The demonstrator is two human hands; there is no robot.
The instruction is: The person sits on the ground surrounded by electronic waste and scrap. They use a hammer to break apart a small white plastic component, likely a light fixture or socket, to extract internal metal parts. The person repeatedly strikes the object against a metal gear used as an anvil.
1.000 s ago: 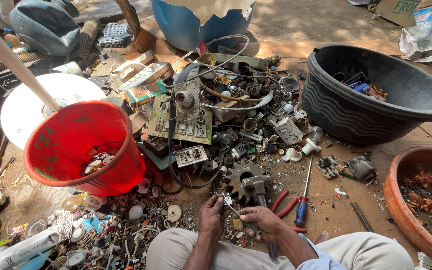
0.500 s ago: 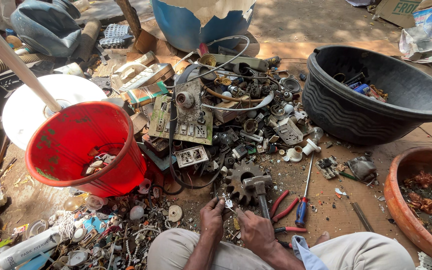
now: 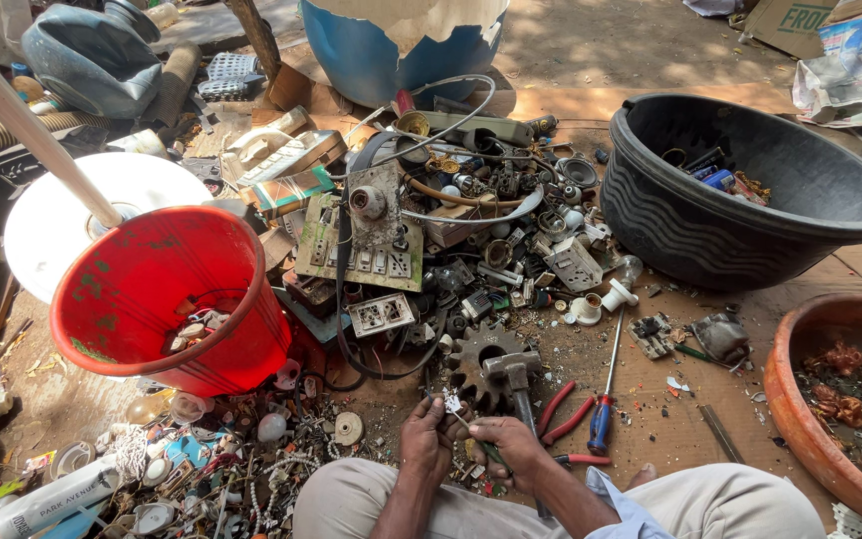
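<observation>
I sit on the ground with my knees apart, both hands low in the head view. My left hand (image 3: 424, 437) pinches a small metal scrap piece (image 3: 453, 404) between its fingertips. My right hand (image 3: 508, 446) grips a thin tool with a dark green handle (image 3: 492, 454), its tip against that piece. Just ahead of my hands lie a hammer (image 3: 513, 374) across a rusty gear wheel (image 3: 481, 354), red-handled pliers (image 3: 558, 411) and a screwdriver with a blue and red handle (image 3: 604, 407).
A tilted red bucket (image 3: 167, 299) with a few scraps stands left, a white disc (image 3: 82, 205) behind it. A black tub (image 3: 750, 195) is at right, a brown clay bowl (image 3: 830, 399) at far right. Switch plates, wires and small parts litter the ground between.
My hands have shifted slightly and drawn closer together over the small piece. The heap around them has not moved.
</observation>
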